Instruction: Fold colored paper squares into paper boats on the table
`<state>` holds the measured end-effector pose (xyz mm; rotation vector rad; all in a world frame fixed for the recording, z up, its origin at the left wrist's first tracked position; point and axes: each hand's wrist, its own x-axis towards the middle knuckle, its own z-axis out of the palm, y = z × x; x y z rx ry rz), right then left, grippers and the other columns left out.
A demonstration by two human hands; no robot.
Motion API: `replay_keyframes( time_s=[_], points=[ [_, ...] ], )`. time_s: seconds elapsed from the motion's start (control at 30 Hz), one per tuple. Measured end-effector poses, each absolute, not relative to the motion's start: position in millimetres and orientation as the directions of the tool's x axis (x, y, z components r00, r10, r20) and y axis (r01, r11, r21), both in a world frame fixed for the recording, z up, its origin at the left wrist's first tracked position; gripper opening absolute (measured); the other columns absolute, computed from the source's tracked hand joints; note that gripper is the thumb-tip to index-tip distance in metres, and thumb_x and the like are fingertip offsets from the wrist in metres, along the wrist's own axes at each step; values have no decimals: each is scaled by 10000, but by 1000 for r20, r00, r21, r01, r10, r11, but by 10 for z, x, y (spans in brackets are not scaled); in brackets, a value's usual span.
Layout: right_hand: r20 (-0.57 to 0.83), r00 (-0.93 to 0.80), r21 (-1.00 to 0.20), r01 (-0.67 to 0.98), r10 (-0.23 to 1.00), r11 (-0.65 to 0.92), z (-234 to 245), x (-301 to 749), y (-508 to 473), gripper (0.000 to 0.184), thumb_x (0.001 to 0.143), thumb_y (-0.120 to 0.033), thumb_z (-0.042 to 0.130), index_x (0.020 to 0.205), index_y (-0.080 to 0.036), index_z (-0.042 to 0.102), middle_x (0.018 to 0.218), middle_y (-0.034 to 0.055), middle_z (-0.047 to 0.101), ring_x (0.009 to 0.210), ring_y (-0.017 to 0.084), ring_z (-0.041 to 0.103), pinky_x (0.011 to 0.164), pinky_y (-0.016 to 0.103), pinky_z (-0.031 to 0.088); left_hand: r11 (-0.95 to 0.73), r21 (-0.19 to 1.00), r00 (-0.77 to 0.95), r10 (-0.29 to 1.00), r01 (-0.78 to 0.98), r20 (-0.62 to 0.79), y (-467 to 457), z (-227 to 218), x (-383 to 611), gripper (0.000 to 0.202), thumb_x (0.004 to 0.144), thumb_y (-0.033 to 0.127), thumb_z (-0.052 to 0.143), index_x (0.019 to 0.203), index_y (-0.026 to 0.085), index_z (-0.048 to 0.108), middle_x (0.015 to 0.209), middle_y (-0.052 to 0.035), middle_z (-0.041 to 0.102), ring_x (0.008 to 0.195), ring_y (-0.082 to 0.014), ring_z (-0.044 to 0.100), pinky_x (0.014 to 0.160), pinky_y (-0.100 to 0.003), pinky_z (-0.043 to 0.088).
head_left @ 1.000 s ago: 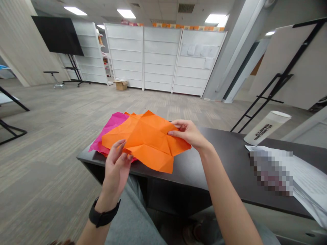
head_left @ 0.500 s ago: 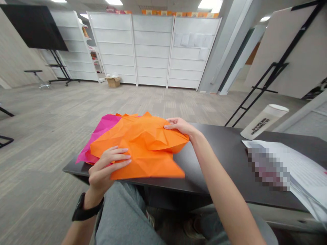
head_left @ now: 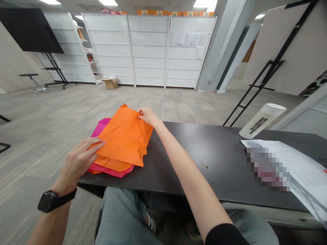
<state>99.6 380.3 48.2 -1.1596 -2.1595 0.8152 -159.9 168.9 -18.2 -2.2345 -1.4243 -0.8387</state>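
An orange sheet [head_left: 125, 136], thin and creased like cloth or paper, lies over a stack of similar sheets at the left end of the dark table. Below it, edges of another orange sheet [head_left: 112, 163] and a pink sheet [head_left: 120, 170] stick out, and a magenta corner [head_left: 100, 126] shows at the far left. My left hand [head_left: 81, 156] holds the top sheet's left edge, fingers over it and thumb hidden. At the far right corner my right hand [head_left: 149, 116] pinches the same sheet, which is partly raised there.
The dark table [head_left: 189, 146] runs to the right. On it stand a white cylinder with black lettering [head_left: 262, 122], printed papers [head_left: 304, 163] and a blurred-out item [head_left: 268, 170]. Beyond are a cardboard box [head_left: 110, 83], white shelving and a board on a black stand [head_left: 270, 71].
The top orange sheet has been turned and laid flatter over the stack, further left. Both hands have moved left with it, and more tabletop shows. The view has shifted slightly.
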Motion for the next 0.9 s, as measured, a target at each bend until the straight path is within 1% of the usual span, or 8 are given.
replay_keyframes(
  time_s=[0.13, 0.2, 0.33, 0.43, 0.53, 0.6, 0.7, 0.9],
  points=[
    [337, -439, -606, 576, 833, 549, 169, 523, 3467, 522, 947, -111, 449, 1465, -109, 383, 1602, 179, 241, 1497, 271, 157, 1208, 506, 94, -341, 49, 252, 777, 939, 577, 1721, -423, -1672, 372, 908, 179, 403, 1175, 164, 662, 1230, -155, 646, 1171, -321, 596, 1047, -457, 443],
    [399, -524, -391, 645, 752, 657, -104, 393, 3279, 553, 962, -267, 476, 1479, -112, 360, 1626, 148, 187, 1513, 267, 74, 1216, 508, 29, -315, 92, 216, 809, 945, 546, 1714, -541, -1689, 408, 892, 154, 375, 1194, 167, 649, 1250, -152, 638, 1179, -313, 595, 1051, -442, 439],
    [181, -631, -353, 674, 754, 649, -600, 354, 3103, 681, 961, -574, 339, 1495, -152, 366, 1611, 128, 249, 1497, 307, 162, 1199, 549, 95, -287, 246, 121, 842, 926, 525, 1694, -644, -1659, 370, 853, 178, 426, 1147, 194, 649, 1199, -127, 658, 1135, -303, 619, 1047, -441, 445],
    [154, -632, -359, 680, 760, 639, -748, 397, 3133, 709, 960, -612, 263, 1507, -171, 355, 1612, 118, 248, 1497, 303, 168, 1197, 544, 106, -231, 475, -56, 855, 849, 516, 1670, -605, -1563, 292, 817, 277, 576, 1096, 219, 640, 1147, -103, 663, 1098, -307, 632, 1016, -457, 480],
    [155, -634, -359, 679, 758, 641, -751, 411, 3178, 728, 954, -633, 228, 1516, -183, 340, 1618, 106, 237, 1501, 290, 157, 1201, 527, 98, -196, 779, -246, 879, 596, 409, 1635, -506, -1476, 334, 770, 360, 690, 1065, 226, 610, 1131, -90, 647, 1100, -298, 635, 947, -433, 545],
    [154, -633, -361, 679, 759, 639, -735, 405, 3186, 729, 953, -636, 224, 1516, -188, 341, 1619, 101, 237, 1502, 285, 155, 1202, 521, 95, -166, 892, -334, 886, 421, 322, 1621, -434, -1468, 371, 742, 397, 730, 1039, 217, 599, 1102, -89, 653, 1139, -299, 620, 983, -445, 529],
    [151, -630, -368, 680, 762, 634, -727, 397, 3178, 722, 954, -626, 248, 1516, -182, 340, 1620, 105, 229, 1505, 284, 142, 1202, 520, 83, -70, 932, -344, 918, 355, 200, 1639, -371, -1537, 452, 690, 419, 771, 1049, 206, 595, 1149, -109, 652, 1219, -317, 575, 1073, -504, 444],
    [142, -626, -374, 683, 767, 627, -731, 404, 3181, 711, 952, -614, 290, 1520, -188, 330, 1621, 97, 227, 1506, 274, 139, 1203, 504, 79, 39, 939, -278, 959, 341, 61, 1727, -435, -1637, 696, 499, 330, 847, 1114, 198, 550, 1280, -168, 596, 1278, -368, 523, 982, -521, 511]
  ],
)
